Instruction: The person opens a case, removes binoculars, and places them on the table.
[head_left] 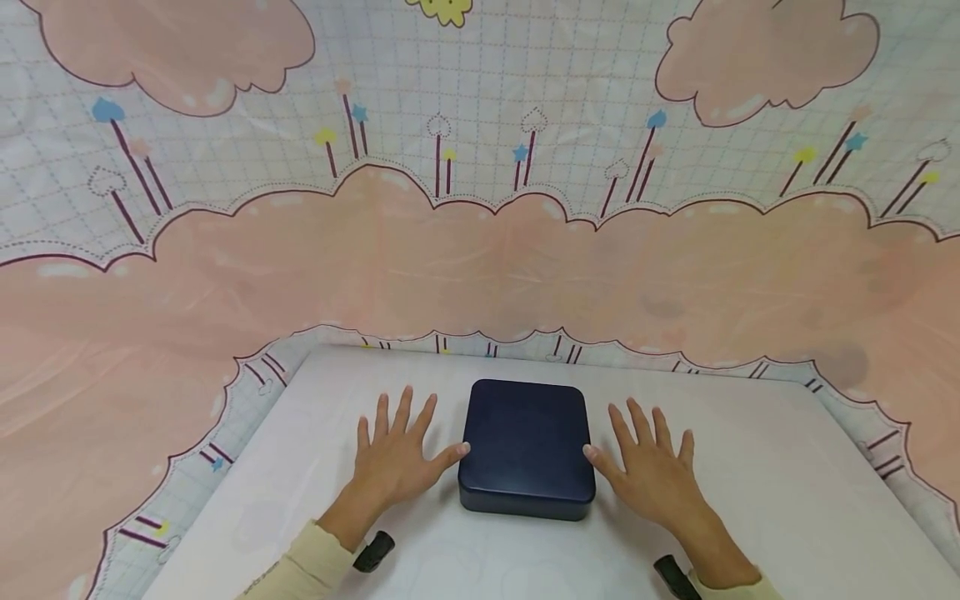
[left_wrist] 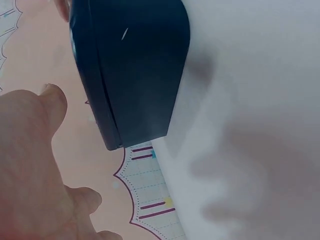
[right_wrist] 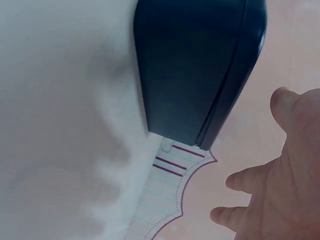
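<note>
Head view gets the whole top of the dark blue box (head_left: 525,450), sitting on the white table (head_left: 780,475); wrist views get its side walls instead, with a seam near the top edge, plus a small pale streak in the left one. Box is between left hand (head_left: 397,462) and right hand (head_left: 660,479), both spread wide, gripping nothing. Thumbs at its side edges, contact unclear.
</note>
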